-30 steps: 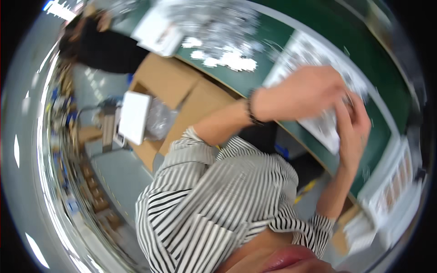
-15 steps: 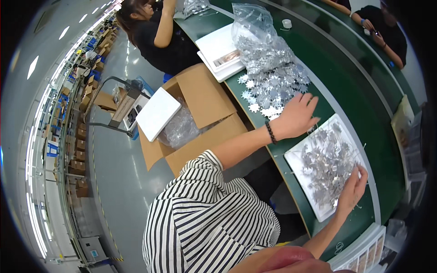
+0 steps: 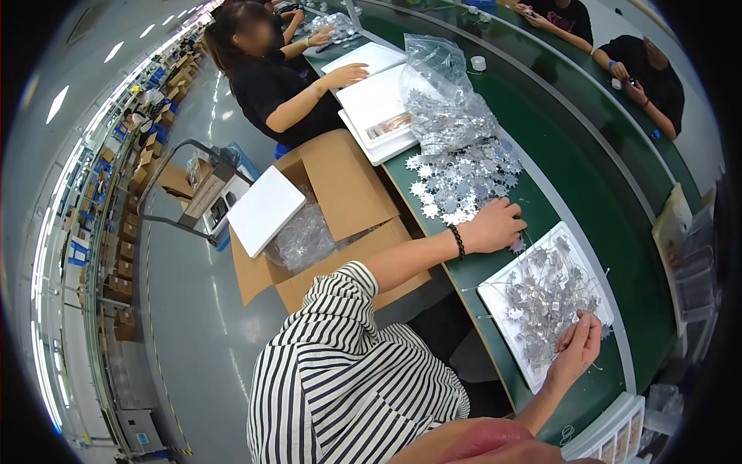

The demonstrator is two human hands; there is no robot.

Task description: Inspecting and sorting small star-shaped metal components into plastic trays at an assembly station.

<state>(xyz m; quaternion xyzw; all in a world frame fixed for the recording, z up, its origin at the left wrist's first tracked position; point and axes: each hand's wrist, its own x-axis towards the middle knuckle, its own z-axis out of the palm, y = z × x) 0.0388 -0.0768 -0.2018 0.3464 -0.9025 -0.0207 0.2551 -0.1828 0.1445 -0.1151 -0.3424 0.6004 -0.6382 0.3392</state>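
Observation:
My left hand [image 3: 495, 226], with a dark beaded bracelet at its wrist, is closed just short of the pile of silver star-shaped pieces [image 3: 464, 185]. A small star-shaped piece [image 3: 517, 245] shows below its fingertips, seemingly pinched. Beside it lies a white tray [image 3: 501, 298] heaped with similar silver pieces [image 3: 553, 286], tangled with thin pale strings. At the heap's lower right, my right hand [image 3: 580, 342] has its fingers pressed together; what is between them is too small to make out. A clear plastic bag [image 3: 440, 85] holds more silver pieces at the pile's far end.
White trays or lids [image 3: 376, 100] are stacked at the table's edge. An open cardboard box [image 3: 348, 182] with clear plastic and a white lid [image 3: 267, 203] stands left. A compartment box [image 3: 610, 433] is at lower right. A co-worker [image 3: 263, 85] reaches over the stack; others sit opposite.
My left hand's spread fingers have closed, with a star-shaped piece beneath them. My right hand has shifted slightly toward me, its fingers tighter. The co-worker's hand has come down to the white stack.

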